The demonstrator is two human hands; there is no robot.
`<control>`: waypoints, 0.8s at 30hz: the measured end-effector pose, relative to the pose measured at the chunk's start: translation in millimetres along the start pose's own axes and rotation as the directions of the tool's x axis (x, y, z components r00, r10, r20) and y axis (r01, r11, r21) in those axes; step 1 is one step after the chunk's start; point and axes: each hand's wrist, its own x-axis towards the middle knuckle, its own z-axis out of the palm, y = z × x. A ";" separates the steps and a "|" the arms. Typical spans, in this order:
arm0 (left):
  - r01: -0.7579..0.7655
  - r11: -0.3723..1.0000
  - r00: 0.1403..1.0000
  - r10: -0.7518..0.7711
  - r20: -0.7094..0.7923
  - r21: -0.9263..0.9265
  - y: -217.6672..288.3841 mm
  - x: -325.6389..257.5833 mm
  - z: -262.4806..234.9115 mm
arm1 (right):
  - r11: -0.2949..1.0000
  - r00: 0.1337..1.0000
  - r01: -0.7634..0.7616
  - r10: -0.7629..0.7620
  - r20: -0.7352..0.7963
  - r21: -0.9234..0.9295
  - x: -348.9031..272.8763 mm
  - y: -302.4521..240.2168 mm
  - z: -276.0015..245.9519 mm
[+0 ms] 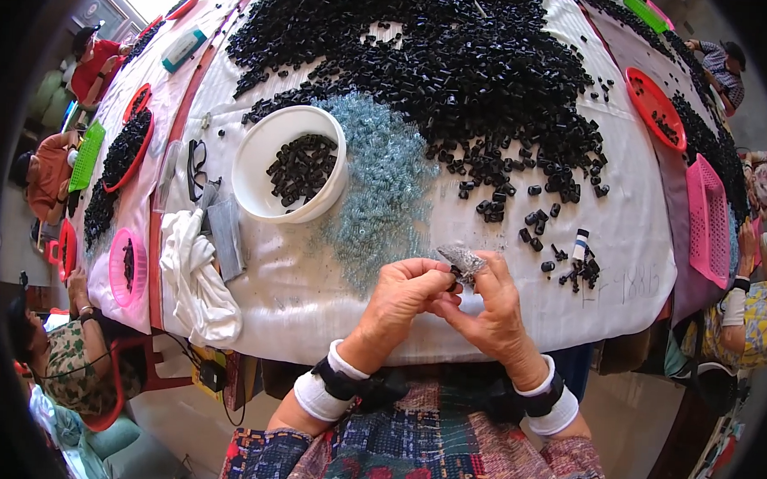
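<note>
Above the near edge of the table, my two hands meet at the fingertips. My left hand is closed in a pinch on a small black part, mostly hidden by the fingers. My right hand is closed round a silvery, crinkled clump, which sticks out past the thumb and fingers; whether it is foil or massed fine wire I cannot make out. Just beyond lies a heap of pale blue, coil-like pieces. A white tub left of that heap contains black cylindrical parts.
A large pile of black parts covers the far table. Smaller black pieces lie right, beside a small white-and-blue bottle. White cloth and eyeglasses lie left. A pink basket stands far right. Other people sit along both sides.
</note>
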 end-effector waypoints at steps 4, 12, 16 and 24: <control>0.009 1.000 1.000 -0.008 0.024 -0.002 -2.2 0.2 -2.6 | 0.999 0.999 0.045 -0.045 -0.023 -0.014 1.2 1.2 1.7; 0.027 0.999 0.997 -0.029 0.065 0.018 -3.6 -1.3 -6.2 | 0.965 0.979 0.182 -0.196 -0.061 -0.186 0.3 1.9 3.4; 0.021 0.997 0.998 -0.026 0.060 0.071 -5.3 -0.9 -7.5 | 0.967 0.979 0.174 -0.190 -0.071 -0.187 -1.1 1.5 4.5; 0.006 0.994 0.999 -0.012 0.044 0.114 -4.5 -2.4 -8.4 | 0.971 0.981 0.176 -0.187 -0.057 -0.160 0.3 3.0 0.8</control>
